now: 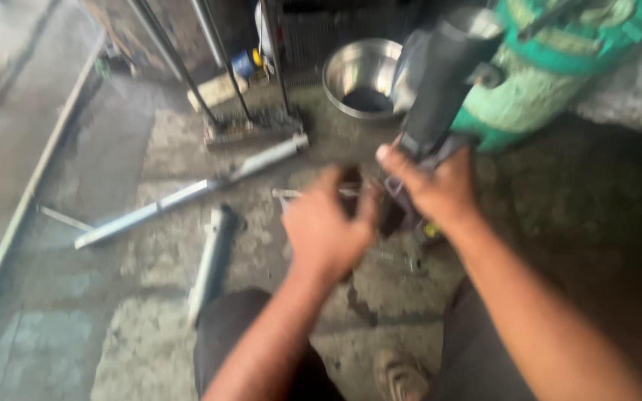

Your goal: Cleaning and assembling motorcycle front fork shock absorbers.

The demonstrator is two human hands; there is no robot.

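The view is blurred by motion. My left hand (pixel 326 226) reaches over the concrete floor, fingers curled around a small dark part (pixel 350 186) at the base of a dark metal housing (pixel 440 82). My right hand (pixel 434 186) grips the lower end of that housing, thumb pointing left. The housing leans up to the right against a green machine body (pixel 536 82). Whether the dark part is attached to the housing I cannot tell.
A steel bowl (pixel 358 74) sits behind the hands. Long metal bars (pixel 187 194) and a shorter tube (pixel 212 260) lie on the floor to the left. A metal stand's legs (pixel 217 67) rise at the back. My knees and a foot (pixel 399 375) are below.
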